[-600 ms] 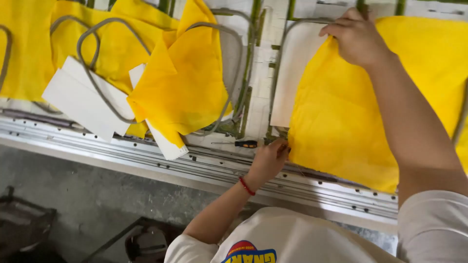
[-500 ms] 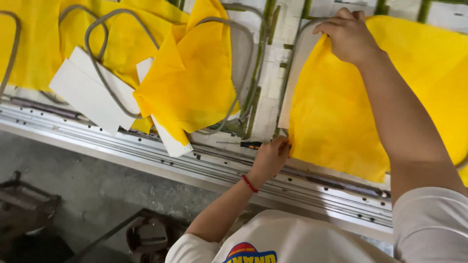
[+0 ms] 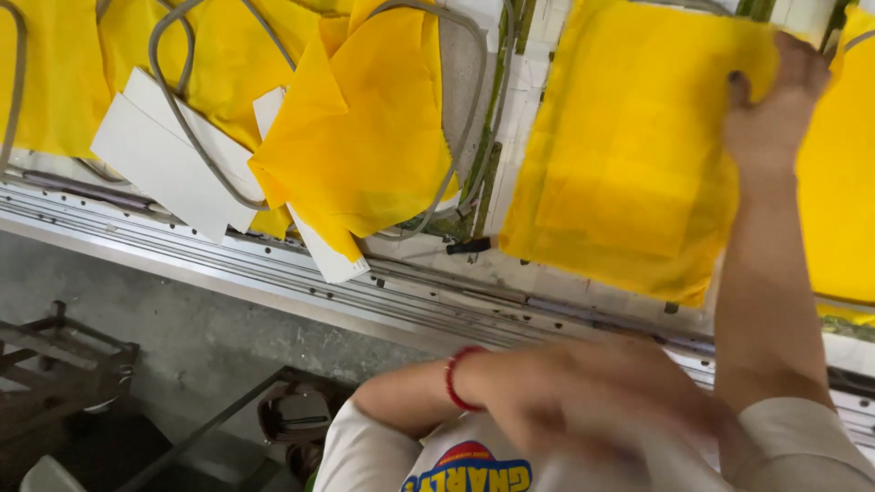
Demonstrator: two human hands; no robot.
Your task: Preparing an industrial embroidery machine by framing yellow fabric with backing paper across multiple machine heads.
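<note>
A yellow fabric sheet (image 3: 629, 155) lies flat on the worktable at the right. My right hand (image 3: 775, 100) grips its upper right corner, arm stretched out over the table. My left hand (image 3: 583, 401), with a red band on the wrist, is off the table close to my chest. It is blurred by motion, so I cannot make out its fingers or whether it holds anything. A small black-handled tool (image 3: 469, 246) lies by the sheet's lower left corner.
A folded yellow fabric piece (image 3: 365, 137) sits left of centre among grey wire loops (image 3: 191, 137) and white card strips (image 3: 164, 155). A metal rail (image 3: 273, 273) runs along the table's front edge. Below it are a grey floor and a dark metal rack (image 3: 64, 364).
My left hand has let go of the sheet's lower left corner and pulled back toward my body. My right hand has slid to the right along the sheet's top edge.
</note>
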